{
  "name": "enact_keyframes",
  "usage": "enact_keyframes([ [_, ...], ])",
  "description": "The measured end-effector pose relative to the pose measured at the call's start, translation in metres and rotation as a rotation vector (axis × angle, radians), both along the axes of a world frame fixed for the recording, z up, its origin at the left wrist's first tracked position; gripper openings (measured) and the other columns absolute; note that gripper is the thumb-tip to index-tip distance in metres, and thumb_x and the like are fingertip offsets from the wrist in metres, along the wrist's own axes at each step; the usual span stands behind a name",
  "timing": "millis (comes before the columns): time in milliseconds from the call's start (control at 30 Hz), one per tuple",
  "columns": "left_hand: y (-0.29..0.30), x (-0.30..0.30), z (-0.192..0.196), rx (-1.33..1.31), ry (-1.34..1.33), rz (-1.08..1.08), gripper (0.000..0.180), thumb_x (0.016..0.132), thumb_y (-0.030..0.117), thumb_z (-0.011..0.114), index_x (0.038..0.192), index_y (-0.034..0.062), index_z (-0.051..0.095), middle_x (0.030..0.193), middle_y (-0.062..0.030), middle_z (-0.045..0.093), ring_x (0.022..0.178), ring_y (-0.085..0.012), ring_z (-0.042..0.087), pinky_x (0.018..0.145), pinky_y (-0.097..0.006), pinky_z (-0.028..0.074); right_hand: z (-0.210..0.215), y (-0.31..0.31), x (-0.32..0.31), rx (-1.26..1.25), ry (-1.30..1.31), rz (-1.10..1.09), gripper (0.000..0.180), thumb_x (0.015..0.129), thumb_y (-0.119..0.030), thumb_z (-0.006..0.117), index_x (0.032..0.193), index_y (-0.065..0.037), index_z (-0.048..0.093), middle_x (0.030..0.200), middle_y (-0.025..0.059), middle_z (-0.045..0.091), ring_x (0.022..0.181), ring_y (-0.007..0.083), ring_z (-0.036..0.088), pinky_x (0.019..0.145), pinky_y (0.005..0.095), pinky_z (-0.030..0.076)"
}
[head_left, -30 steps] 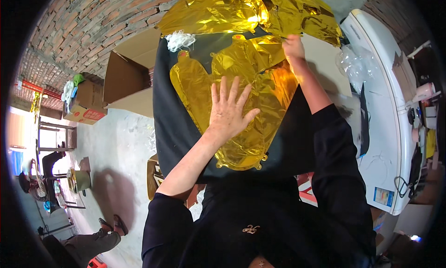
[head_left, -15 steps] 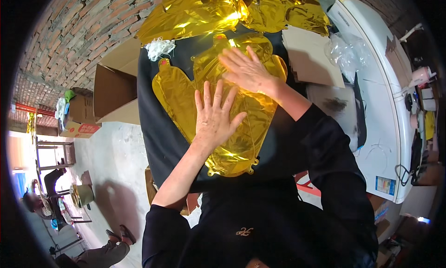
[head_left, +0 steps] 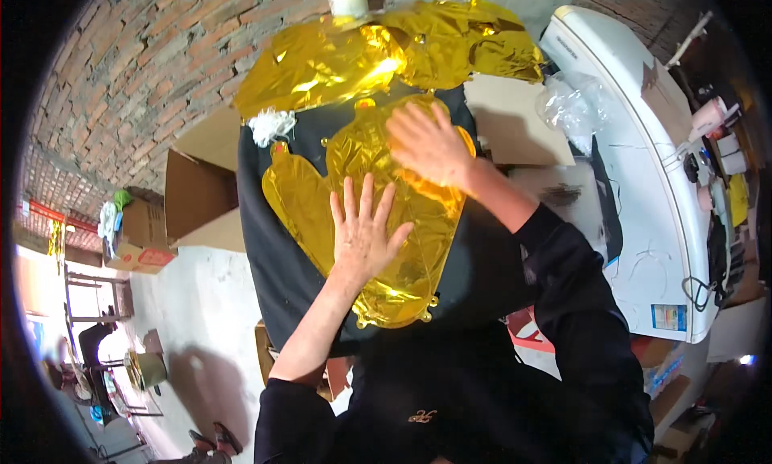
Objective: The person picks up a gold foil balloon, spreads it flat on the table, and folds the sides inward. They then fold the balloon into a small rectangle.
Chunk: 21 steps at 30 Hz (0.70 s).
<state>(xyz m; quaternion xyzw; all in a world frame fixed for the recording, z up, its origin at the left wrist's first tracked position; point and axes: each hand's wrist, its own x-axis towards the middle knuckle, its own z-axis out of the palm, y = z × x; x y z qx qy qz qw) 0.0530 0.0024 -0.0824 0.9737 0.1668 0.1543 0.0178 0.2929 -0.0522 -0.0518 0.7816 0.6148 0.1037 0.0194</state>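
The gold foil balloon (head_left: 378, 215) lies flat on the black cloth (head_left: 273, 263) that covers the tabletop, directly ahead of the person. Both hands are laid on it, and nothing is gripped or pinched.

1. The left hand (head_left: 363, 232) is placed palm down on the lower middle of the balloon, fingers spread and pointing away from the body. Broad, even contact is to be kept here, so that the foil is held against the cloth and cannot slide.

2. The right hand (head_left: 426, 142) is laid flat on the upper part of the balloon, fingers extended and slightly apart. Pressure is best applied with the whole palm, not with the fingertips, since foil is creased and punctured easily by point loads.

3. Trapped air is judged to be worked out most cleanly when strokes are made from the middle toward the edges. The side lobe (head_left: 293, 199) at the left is not covered by either hand and should be smoothed separately.

4. The seam along the lower edge should be treated gently, as pressure may split it.

Beyond the balloon, a loose heap of crumpled gold foil (head_left: 386, 50) rests at the far edge of the tabletop, with a small white wad (head_left: 272, 126) beside it. These are to be kept apart from the piece in hand.
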Motion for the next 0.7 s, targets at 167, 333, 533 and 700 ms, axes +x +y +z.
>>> enact_keyframes([
  [167,-0.004,0.001,0.007,0.001,-0.003,0.011,0.081,0.099,0.062,0.057,0.162,0.0142,0.041,0.168,-0.02,0.033,0.157,-0.0482,0.02,0.126,-0.066,0.013,-0.013,-0.017,-0.005,0.032,0.247,0.008,0.071,0.108,-0.05,0.044,0.168,-0.017,0.027,0.175,0.0096,0.022,0.163,0.0286,0.013,0.131,0.0556,0.005],
  [333,-0.003,0.002,0.007,0.015,0.004,-0.004,0.081,0.1,0.061,0.056,0.163,0.014,0.039,0.168,-0.0198,0.033,0.157,-0.0476,0.021,0.126,-0.065,0.013,-0.018,-0.017,0.007,0.209,0.318,0.033,0.071,0.106,-0.047,0.052,0.166,-0.013,0.032,0.171,0.0159,0.03,0.161,0.0331,0.02,0.129,0.0568,0.013],
  [533,-0.006,0.005,0.018,-0.031,0.041,-0.025,0.084,0.101,0.061,0.055,0.165,0.0109,0.032,0.171,-0.0204,0.026,0.159,-0.0463,0.016,0.127,-0.063,0.01,0.015,-0.008,0.125,0.702,0.13,-0.182,0.064,0.095,-0.034,0.07,0.148,-0.002,0.053,0.147,0.0215,0.058,0.139,0.0402,0.051,0.117,0.0491,0.042],
  [700,0.0,0.002,0.024,-0.147,-0.007,-0.045,0.092,0.098,0.064,0.058,0.164,0.0053,0.032,0.171,-0.0247,0.022,0.159,-0.0487,0.012,0.126,-0.067,0.009,0.047,0.011,0.208,0.308,0.142,-0.725,0.058,0.093,-0.04,0.071,0.138,-0.005,0.061,0.136,0.0191,0.063,0.135,0.0351,0.055,0.11,0.0451,0.048],
])
